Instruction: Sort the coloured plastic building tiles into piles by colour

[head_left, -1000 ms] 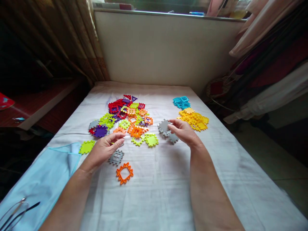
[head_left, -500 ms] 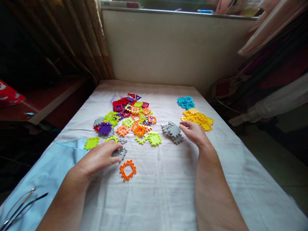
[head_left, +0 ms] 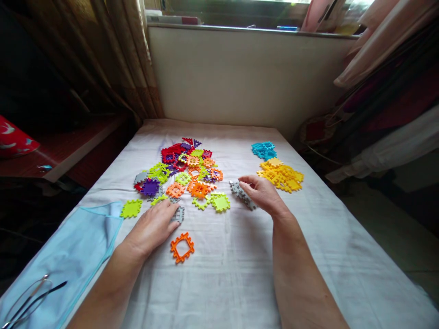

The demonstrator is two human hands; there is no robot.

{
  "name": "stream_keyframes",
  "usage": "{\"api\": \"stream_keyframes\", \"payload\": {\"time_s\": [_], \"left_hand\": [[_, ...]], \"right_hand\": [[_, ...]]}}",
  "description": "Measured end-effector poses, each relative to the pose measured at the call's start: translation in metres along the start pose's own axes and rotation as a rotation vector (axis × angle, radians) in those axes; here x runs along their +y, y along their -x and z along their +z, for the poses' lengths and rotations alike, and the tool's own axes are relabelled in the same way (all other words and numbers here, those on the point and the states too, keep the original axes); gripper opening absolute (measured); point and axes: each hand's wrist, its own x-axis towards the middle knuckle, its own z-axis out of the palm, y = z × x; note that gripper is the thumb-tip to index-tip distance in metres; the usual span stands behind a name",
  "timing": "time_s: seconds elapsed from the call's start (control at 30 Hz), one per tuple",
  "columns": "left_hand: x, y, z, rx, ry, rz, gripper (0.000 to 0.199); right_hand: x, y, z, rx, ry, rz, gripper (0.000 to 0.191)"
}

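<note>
Leftward over the grey pile (head_left: 241,193) had come my half-curled right hand (head_left: 263,195), while my flatter left hand (head_left: 155,223) partly covered the grey tile (head_left: 179,214) nearer left, either grip unclear.

Home room: long curtain (head_left: 118,55), hanging clothes (head_left: 380,50), white sheet (head_left: 222,278)

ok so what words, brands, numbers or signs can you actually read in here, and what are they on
None: no text can be read in this view.
Flat box on the window sill: too small and blurred to tell whether it bears print.
Blue item on the sill: also too small to tell.
Grey toothed pieces and yellow toothed pieces: no lettering that I can make out.
</note>
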Motion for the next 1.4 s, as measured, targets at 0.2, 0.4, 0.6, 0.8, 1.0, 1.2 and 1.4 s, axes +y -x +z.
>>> {"api": "stream_keyframes", "payload": {"time_s": [0.2, 0.4, 0.6, 0.8, 1.0, 1.2, 1.4], "left_hand": [[-0.003, -0.006, -0.016, -0.006, 0.108, -0.055, 0.035], [0.004, -0.01, -0.026, 0.1, 0.647, -0.202, 0.044], [0.018, -0.014, -0.019, 0.004, 0.977, -0.093, 0.052], [0.001, -0.018, -0.01, 0.206, 0.609, -0.04, 0.045], [-0.024, -0.02, -0.001, 0.272, 0.138, -0.06, 0.036], [-0.032, -0.014, -0.003, 0.198, -0.035, -0.114, 0.033], [-0.04, -0.012, -0.006, 0.116, -0.059, -0.133, 0.035]], "right_hand": [[-0.031, 0.008, 0.024, -0.151, 0.008, -0.191, 0.021], [-0.052, 0.017, 0.051, -0.286, -0.093, -0.272, 0.027], [-0.061, 0.018, 0.063, -0.339, -0.33, -0.288, 0.013], [-0.034, 0.005, 0.035, -0.238, -0.466, -0.15, 0.023], [0.017, -0.005, -0.016, 0.055, -0.41, 0.158, 0.033], [0.038, -0.006, -0.015, 0.018, -0.314, 0.269, 0.027], [0.044, -0.008, -0.014, 0.046, 0.024, 0.303, 0.027]]}}
